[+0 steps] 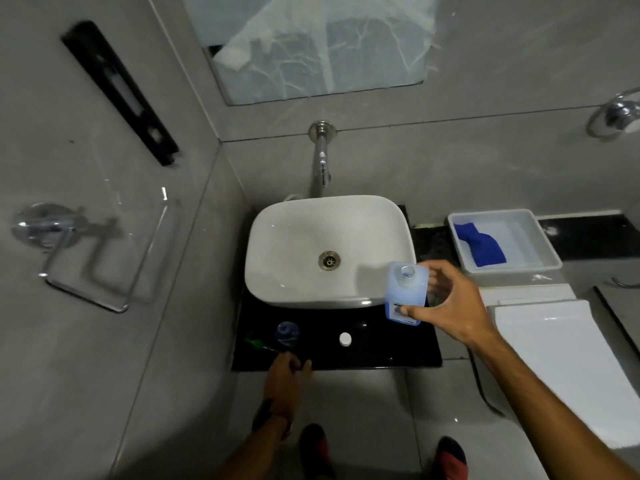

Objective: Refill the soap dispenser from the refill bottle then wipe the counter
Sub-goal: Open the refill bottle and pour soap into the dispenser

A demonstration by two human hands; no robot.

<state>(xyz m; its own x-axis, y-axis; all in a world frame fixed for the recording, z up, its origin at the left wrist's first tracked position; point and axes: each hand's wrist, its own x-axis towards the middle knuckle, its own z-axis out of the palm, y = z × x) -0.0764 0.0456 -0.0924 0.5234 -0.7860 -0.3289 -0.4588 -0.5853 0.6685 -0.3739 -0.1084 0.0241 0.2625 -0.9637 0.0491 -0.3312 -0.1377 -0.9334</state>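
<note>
My right hand (450, 306) grips the pale blue refill bottle (405, 292) upright, its neck uncapped, over the right front corner of the sink. Its small white cap (345, 338) lies on the black counter (388, 351). The clear soap dispenser (287, 332), seen from above with its mouth open, stands at the counter's front left. A green pump (258, 341) lies beside it on the left. My left hand (287, 368) rests at the counter's front edge just in front of the dispenser, fingers loosely curled, with nothing visibly in it. A blue cloth (481, 244) lies in a white tray (502, 213).
A white basin (277, 237) fills most of the counter under a wall faucet (322, 164). The tray sits on a ledge to the right, above a white toilet tank (554, 341). Grey tiled walls close in on the left, with a chrome holder (104, 265).
</note>
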